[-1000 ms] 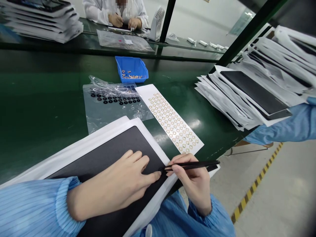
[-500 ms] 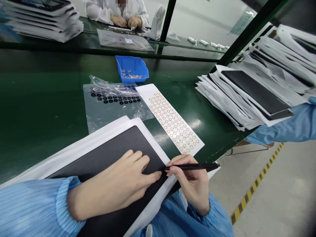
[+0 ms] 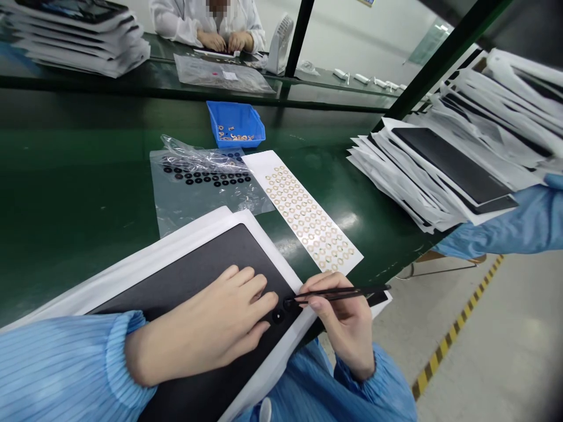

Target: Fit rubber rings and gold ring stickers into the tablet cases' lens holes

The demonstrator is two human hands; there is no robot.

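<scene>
My left hand (image 3: 206, 328) rests flat on a matte black panel (image 3: 189, 275), which lies on a white sheet (image 3: 176, 258), with its fingers spread. A small black ring (image 3: 278, 316) lies on the panel just beyond my fingertips. My right hand (image 3: 338, 328) pinches slim black tweezers (image 3: 343, 292), whose tips sit right next to the ring at the panel's edge. Whether the tips hold anything is too small to tell. Beyond my hands lies a white strip of tan rings (image 3: 303, 214), and a clear bag of black rings (image 3: 202, 181) sits beside it.
A small blue bin (image 3: 235, 124) of tan rings stands on the green bench. Wrapped black panels are stacked at right (image 3: 440, 176) and far left (image 3: 79, 41). A blue sleeve (image 3: 497, 228) enters at right. A co-worker (image 3: 220, 29) sits across the bench, near a white fan (image 3: 280, 44).
My left fingers have drawn back and spread, uncovering a black ring on the panel. The tweezers have tilted slightly, with their tips staying by the ring.
</scene>
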